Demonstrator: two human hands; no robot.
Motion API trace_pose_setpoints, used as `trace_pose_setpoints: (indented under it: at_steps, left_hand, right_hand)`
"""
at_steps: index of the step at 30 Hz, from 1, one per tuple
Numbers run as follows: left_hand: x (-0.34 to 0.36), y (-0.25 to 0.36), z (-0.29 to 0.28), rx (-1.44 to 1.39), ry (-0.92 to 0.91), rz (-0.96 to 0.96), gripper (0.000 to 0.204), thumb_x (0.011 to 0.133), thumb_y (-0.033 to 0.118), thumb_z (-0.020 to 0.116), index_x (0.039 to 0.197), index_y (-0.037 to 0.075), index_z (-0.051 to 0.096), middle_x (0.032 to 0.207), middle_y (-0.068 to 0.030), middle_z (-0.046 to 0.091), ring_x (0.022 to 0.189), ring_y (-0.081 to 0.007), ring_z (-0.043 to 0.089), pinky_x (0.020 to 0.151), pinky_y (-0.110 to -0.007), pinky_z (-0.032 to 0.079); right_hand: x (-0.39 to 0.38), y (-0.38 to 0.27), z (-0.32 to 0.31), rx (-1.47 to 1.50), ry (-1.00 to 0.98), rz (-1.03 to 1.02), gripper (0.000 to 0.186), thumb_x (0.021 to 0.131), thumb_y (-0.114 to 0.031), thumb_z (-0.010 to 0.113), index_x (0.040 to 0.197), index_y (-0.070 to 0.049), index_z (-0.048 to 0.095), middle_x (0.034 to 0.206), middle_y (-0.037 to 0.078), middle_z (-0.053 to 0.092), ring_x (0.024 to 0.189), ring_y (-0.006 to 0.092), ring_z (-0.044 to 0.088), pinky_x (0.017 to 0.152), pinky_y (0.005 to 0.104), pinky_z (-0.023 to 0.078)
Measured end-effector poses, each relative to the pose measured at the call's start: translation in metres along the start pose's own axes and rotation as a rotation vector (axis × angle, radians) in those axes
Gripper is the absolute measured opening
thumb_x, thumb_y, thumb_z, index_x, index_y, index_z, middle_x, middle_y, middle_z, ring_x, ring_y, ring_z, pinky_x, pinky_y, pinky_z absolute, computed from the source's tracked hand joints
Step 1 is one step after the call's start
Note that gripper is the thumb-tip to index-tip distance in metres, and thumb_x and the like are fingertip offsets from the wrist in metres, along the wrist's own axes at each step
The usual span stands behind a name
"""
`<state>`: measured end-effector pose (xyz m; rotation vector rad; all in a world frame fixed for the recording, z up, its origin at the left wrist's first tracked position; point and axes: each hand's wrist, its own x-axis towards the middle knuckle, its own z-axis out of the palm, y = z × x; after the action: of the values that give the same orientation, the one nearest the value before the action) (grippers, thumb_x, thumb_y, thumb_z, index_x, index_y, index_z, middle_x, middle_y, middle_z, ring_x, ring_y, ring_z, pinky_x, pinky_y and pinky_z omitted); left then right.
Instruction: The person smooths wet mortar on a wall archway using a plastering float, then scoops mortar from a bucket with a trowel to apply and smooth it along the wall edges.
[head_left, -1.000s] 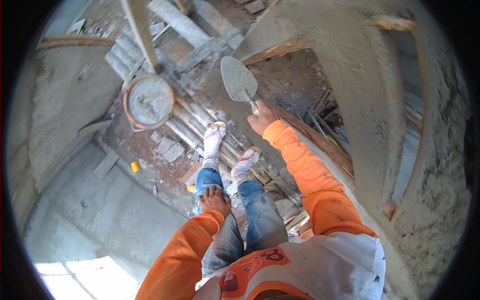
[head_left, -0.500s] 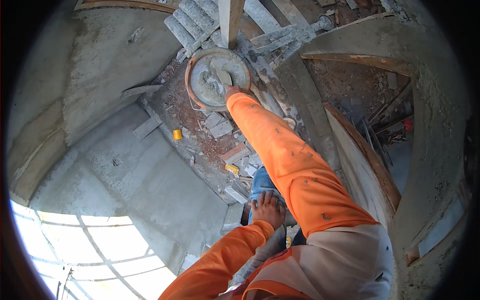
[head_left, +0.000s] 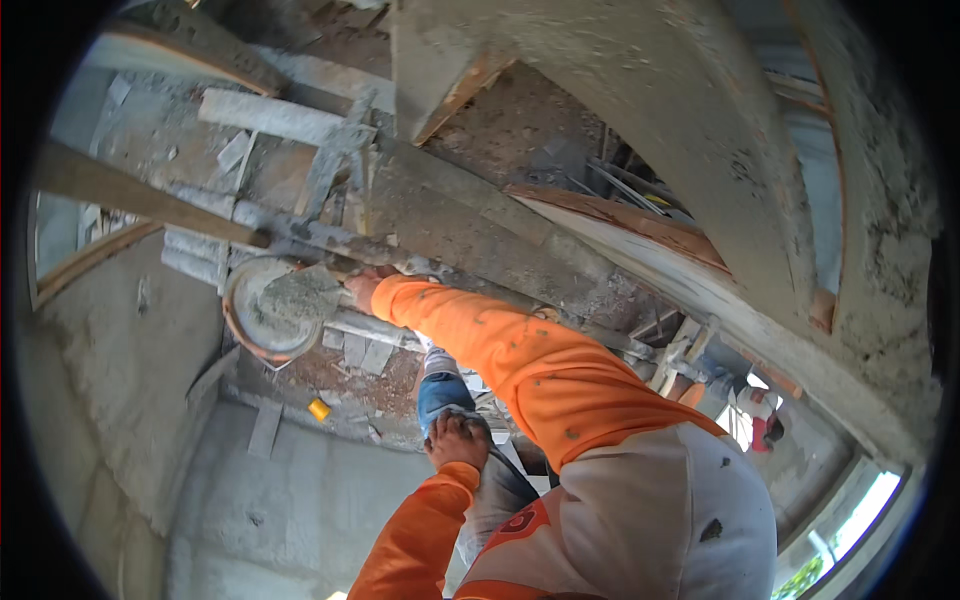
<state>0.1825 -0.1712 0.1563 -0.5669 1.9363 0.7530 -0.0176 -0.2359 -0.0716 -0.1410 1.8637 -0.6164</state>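
Note:
Low on the left of centre, a round bucket [head_left: 236,320] with a reddish rim holds grey wet mortar. A trowel [head_left: 310,292] carrying a lump of mortar is at the bucket's right side, with my right hand [head_left: 364,288] closed round its handle. Below, my left hand [head_left: 456,440] rests on my jeans-clad knee, fingers bent and slightly apart, holding nothing. My right forearm partly covers my legs and feet.
Weathered poles [head_left: 377,332] and planks [head_left: 262,115] lie among rubble. A wooden post [head_left: 150,200] reaches toward the bucket. A small yellow container [head_left: 320,409] lies below it. Plastered concrete slopes [head_left: 640,140] fill the upper right. Another person [head_left: 762,420] appears small at right.
My right hand has swung left with the trowel to the bucket; the blade dipped into the mortar and now carries a lump. The view has turned. My left hand stays on my leg.

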Motion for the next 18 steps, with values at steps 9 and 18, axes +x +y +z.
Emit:
trace_pose_setpoints:
  at_steps: [9,18]
  left_hand:
    - [-0.016,0.016,0.030,0.209,0.105,-0.117,0.036,0.075,0.032,0.050,0.101,0.009,0.061,0.125,-0.0057,0.050,0.116,-0.0275,0.045,0.096,-0.048,0.032]
    - [-0.031,0.051,0.060,0.321,0.164,-0.175,0.038,0.076,0.036,0.050,0.101,0.010,0.060,0.123,-0.0079,0.051,0.119,-0.0277,0.042,0.096,-0.045,0.034]
  right_hand:
    - [-0.205,0.058,-0.157,-0.172,0.322,-0.090,0.033,0.083,-0.025,0.044,0.110,-0.009,0.054,0.111,0.017,0.056,0.107,0.0338,0.051,0.089,0.0439,0.042]
    - [-0.415,0.155,-0.212,-0.269,0.680,-0.211,0.025,0.078,-0.029,0.058,0.090,-0.008,0.055,0.091,0.016,0.060,0.086,0.0357,0.057,0.073,0.0454,0.047]
